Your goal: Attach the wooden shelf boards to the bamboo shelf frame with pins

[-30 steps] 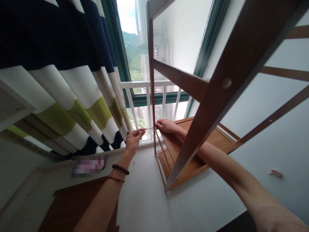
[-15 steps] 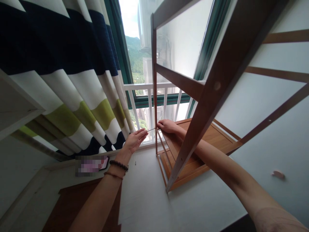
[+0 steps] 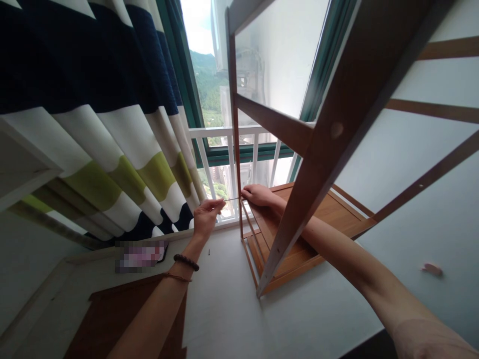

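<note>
My left hand (image 3: pixel 206 215) is closed in a pinch on a thin metal rod (image 3: pixel 231 199) that looks like a hex key. Its far end meets the slim upright post (image 3: pixel 239 179) of a brown wooden rack; any bent end is hidden by my fingers. Just across the post, my right hand (image 3: pixel 258 195) is closed around the edge of a slatted wooden shelf (image 3: pixel 269 219), where shelf and post join. The fingertips there are partly hidden. A thick near post (image 3: pixel 322 149) of the rack slants in front of my right forearm.
A small screw (image 3: pixel 209 252) lies on the pale floor. Left of it is a phone (image 3: pixel 163 253) beside a blurred patch. A dark brown board (image 3: pixel 134 314) lies at the lower left. Striped curtain (image 3: pixel 149 144), white railing (image 3: pixel 209 133) and a window stand behind.
My left hand's fingers have gone from stretched out along the rod to curled in a pinch on it. My right hand stays at the joint. The view has shifted slightly.
</note>
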A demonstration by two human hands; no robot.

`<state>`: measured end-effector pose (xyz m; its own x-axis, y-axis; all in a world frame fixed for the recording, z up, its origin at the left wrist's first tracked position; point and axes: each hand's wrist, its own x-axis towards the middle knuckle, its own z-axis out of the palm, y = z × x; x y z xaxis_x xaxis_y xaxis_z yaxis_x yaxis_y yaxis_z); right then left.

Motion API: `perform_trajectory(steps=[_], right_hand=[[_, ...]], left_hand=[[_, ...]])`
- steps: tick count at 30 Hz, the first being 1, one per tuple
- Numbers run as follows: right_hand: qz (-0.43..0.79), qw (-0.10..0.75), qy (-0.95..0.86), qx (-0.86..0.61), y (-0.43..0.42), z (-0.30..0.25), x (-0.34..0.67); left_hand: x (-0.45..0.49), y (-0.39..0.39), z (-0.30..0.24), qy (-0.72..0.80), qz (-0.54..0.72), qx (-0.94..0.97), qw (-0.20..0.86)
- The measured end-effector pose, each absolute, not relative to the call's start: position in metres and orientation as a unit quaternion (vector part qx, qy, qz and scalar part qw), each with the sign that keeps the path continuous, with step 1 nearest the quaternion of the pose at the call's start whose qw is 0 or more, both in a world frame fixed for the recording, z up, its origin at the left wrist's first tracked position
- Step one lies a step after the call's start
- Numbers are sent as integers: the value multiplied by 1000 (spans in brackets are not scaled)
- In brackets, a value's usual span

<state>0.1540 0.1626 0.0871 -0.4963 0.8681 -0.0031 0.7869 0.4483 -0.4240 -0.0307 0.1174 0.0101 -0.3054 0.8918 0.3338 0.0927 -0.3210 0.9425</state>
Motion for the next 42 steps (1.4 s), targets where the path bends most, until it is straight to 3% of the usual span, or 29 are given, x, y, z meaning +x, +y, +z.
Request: perform_trajectory(steps=[6,15,18,24,26,42], right_hand=[[182,96,-849,-487,158,92,154],[173,95,-852,-484,160,90,155],[175,93,-851,-487,164,87,155],[178,91,-848,-492,169,84,155],[178,92,-847,-493,168,84,155],[181,98,-847,-490,161,89,155]], left_hand=[[-24,104,19,465,627,420,463],[-27,108,26,451,604,372,542],[-27,111,19,469,602,399,508],[-28,120,5,508,646,494,285],[-25,121,2,514,655,485,268],[-26,118,20,508,550,247,615]])
